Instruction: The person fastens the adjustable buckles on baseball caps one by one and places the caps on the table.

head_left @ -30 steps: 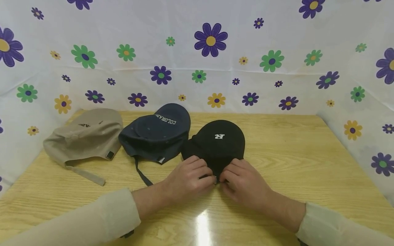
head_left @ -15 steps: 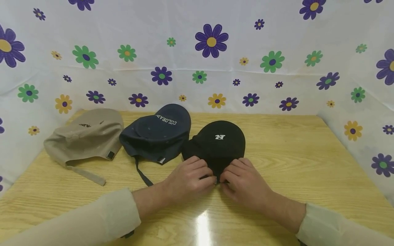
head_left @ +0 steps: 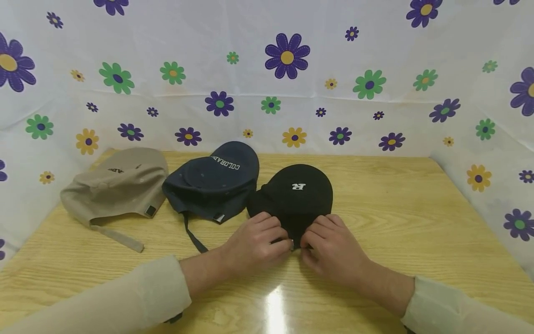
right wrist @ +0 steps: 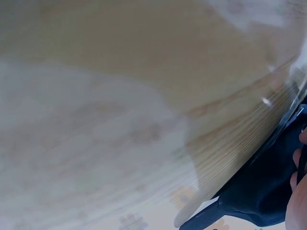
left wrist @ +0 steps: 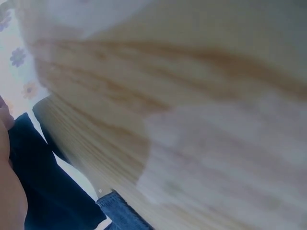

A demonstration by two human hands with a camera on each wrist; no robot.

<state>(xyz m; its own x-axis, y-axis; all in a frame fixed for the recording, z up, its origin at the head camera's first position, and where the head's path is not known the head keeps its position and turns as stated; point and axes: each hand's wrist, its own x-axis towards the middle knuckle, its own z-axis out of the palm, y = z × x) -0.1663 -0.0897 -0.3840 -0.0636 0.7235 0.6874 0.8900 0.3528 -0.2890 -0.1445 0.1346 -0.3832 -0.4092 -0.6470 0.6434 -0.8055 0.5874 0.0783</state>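
Note:
A black cap (head_left: 298, 199) with a white letter R lies on the wooden table (head_left: 396, 208), its brim pointing away from me. Both hands are at its near edge, fingers curled. My left hand (head_left: 263, 239) grips the left side of that edge, and my right hand (head_left: 331, 246) grips the right. Between the fingertips a small metal piece (head_left: 292, 244) shows; the strap is mostly hidden by the fingers. In the right wrist view dark cap fabric (right wrist: 264, 187) sits against the fingers at the right edge. The left wrist view catches dark fabric (left wrist: 53, 187) beside the hand.
Left of the black cap lies a navy cap (head_left: 208, 181) with white lettering, its strap (head_left: 193, 234) hanging loose. Farther left is a beige cap (head_left: 121, 185), strap (head_left: 118, 237) extended toward me. A white flower-patterned cloth (head_left: 250, 69) hangs behind the table and at both sides.

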